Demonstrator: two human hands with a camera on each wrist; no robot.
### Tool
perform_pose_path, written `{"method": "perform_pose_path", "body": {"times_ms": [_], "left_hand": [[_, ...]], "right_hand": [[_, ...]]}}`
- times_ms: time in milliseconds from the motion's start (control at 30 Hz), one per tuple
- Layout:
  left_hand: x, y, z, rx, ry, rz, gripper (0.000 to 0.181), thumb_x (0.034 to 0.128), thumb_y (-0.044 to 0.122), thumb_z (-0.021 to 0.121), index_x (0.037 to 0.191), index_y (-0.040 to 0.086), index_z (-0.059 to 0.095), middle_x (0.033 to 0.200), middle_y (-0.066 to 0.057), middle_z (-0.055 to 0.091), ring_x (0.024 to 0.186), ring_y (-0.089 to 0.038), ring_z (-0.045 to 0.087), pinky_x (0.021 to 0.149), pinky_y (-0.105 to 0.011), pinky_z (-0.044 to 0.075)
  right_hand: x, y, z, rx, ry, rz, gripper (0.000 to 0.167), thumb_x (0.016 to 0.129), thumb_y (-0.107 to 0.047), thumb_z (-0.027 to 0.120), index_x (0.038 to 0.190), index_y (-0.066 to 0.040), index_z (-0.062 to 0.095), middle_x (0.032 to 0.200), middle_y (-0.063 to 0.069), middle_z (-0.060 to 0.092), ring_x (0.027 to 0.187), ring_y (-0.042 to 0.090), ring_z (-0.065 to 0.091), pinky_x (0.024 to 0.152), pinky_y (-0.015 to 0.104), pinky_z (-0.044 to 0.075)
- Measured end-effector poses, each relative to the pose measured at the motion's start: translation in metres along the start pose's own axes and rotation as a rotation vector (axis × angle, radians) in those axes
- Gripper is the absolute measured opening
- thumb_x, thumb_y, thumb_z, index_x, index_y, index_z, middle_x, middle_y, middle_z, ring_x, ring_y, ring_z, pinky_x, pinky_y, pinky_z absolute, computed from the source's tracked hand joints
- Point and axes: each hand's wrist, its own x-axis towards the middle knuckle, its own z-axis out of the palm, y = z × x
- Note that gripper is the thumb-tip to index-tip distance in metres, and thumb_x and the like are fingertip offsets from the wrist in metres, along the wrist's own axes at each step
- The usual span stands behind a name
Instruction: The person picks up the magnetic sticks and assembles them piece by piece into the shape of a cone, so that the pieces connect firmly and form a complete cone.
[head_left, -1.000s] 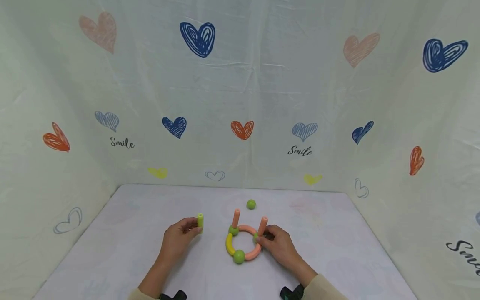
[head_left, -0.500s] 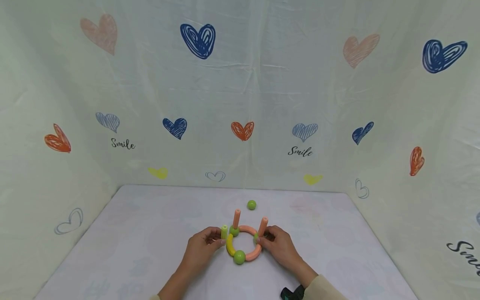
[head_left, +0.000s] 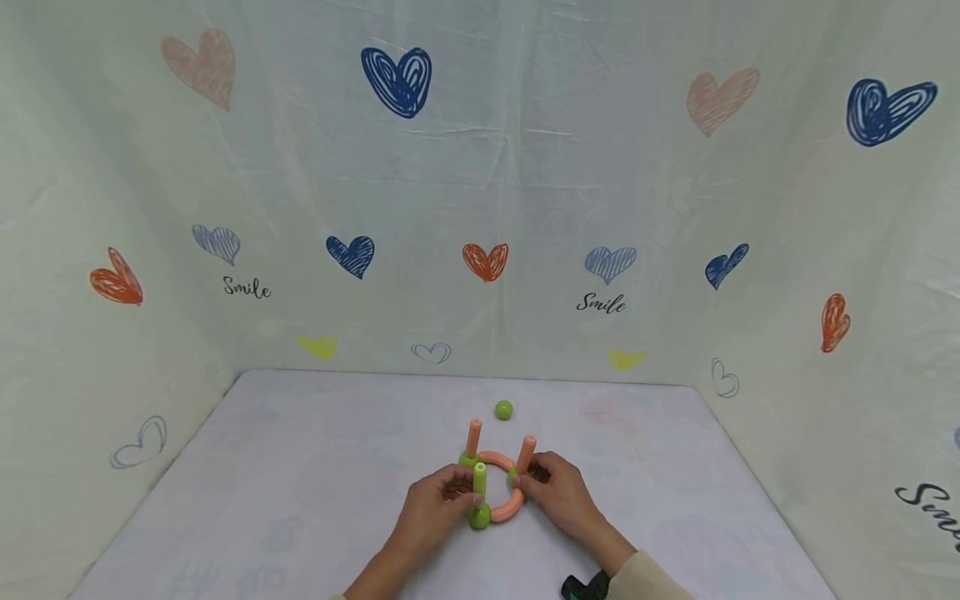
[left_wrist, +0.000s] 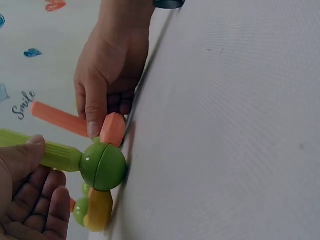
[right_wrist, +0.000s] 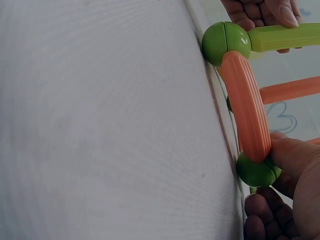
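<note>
A ring of curved sticks joined by green balls lies on the table, with two straight orange sticks, a rear one [head_left: 474,437] and a right one [head_left: 528,452], standing up from it. My left hand [head_left: 437,507] pinches a straight light green stick [head_left: 480,477] upright, its lower end meeting the front ball [left_wrist: 103,166]. On the ring's right side, my right hand [head_left: 561,492] grips another green ball [right_wrist: 257,171] between thumb and fingers, beside a curved orange stick [right_wrist: 245,105]. The curved yellow stick [left_wrist: 100,210] is hidden behind my left hand in the head view.
One loose green ball [head_left: 503,409] rests on the white table [head_left: 337,417] behind the ring. A dark device [head_left: 585,586] sits near the right sleeve. A white curtain [head_left: 495,167] printed with hearts hangs behind the table.
My left hand has carried the light green stick rightward and down, from left of the ring to the front ball. My right hand has stayed in place on the ring.
</note>
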Motion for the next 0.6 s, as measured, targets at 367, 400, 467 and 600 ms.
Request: {"method": "perform_pose_path", "body": {"times_ms": [367, 400, 467, 600], "left_hand": [[-0.005, -0.008, 0.006, 0.053, -0.058, 0.027, 0.04, 0.0886, 0.019, 0.086, 0.124, 0.005, 0.072, 0.115, -0.005, 0.076, 0.104, -0.019, 0.072, 0.084, -0.028, 0.06], [-0.006, -0.009, 0.006, 0.066, -0.064, 0.032, 0.042, 0.0883, 0.019, 0.086, 0.124, 0.004, 0.072, 0.117, -0.006, 0.075, 0.106, -0.021, 0.072, 0.086, -0.03, 0.06], [-0.006, -0.01, 0.006, 0.094, -0.075, 0.043, 0.043, 0.0879, 0.019, 0.086, 0.125, 0.003, 0.071, 0.117, -0.007, 0.074, 0.107, -0.022, 0.072, 0.087, -0.032, 0.061], [-0.007, -0.011, 0.007, 0.155, -0.086, 0.059, 0.042, 0.0867, 0.018, 0.087, 0.123, 0.004, 0.071, 0.11, -0.001, 0.072, 0.102, -0.016, 0.069, 0.084, -0.03, 0.058]], "right_hand": [[0.0, 0.002, 0.001, 0.004, 0.004, 0.006, 0.03, 0.09, -0.032, 0.084, 0.111, -0.011, 0.076, 0.094, -0.004, 0.066, 0.083, 0.009, 0.058, 0.072, 0.024, 0.05], [0.0, 0.003, 0.001, 0.004, 0.007, 0.005, 0.03, 0.09, -0.032, 0.084, 0.111, -0.011, 0.077, 0.094, -0.004, 0.066, 0.082, 0.008, 0.057, 0.072, 0.024, 0.049], [0.0, 0.003, 0.002, 0.004, 0.013, -0.005, 0.03, 0.09, -0.032, 0.084, 0.11, -0.011, 0.077, 0.093, -0.004, 0.066, 0.082, 0.007, 0.057, 0.072, 0.023, 0.049], [-0.001, 0.003, 0.002, 0.014, 0.026, -0.02, 0.029, 0.09, -0.032, 0.085, 0.108, -0.011, 0.076, 0.092, -0.004, 0.065, 0.08, 0.006, 0.056, 0.071, 0.023, 0.048]]}}
